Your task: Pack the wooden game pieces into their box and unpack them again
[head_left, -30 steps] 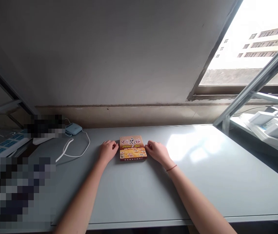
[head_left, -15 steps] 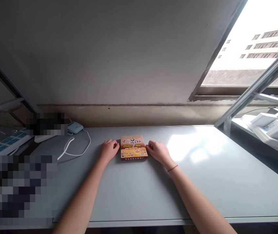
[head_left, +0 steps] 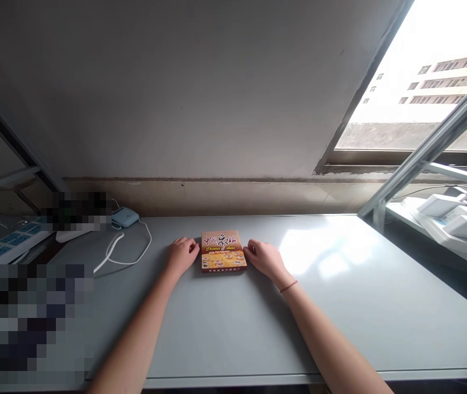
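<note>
Chinese chess box (head_left: 223,251), flat, squarish and orange-and-maroon, lies between two loosely clenched hands

The box rests face up on the light grey, smooth-topped desk (head_left: 225,328), appearing nearer the back edge than the front edge, with its printed lettering upright to the wearer. Its outline looks almost square, so no long axis stands out; its maroon front side runs roughly along the desk's front edge.

To the right of the bare left hand (head_left: 182,255) and to the left of the bare right hand (head_left: 263,257), the box has one at each side. The right hand, a thin red cord (head_left: 289,287) at its wrist, looks slightly nearer; whether it touches the box, I cannot tell. The left hand seems just apart. Both have curled fingers, with nothing seen in their grasp.
</note>
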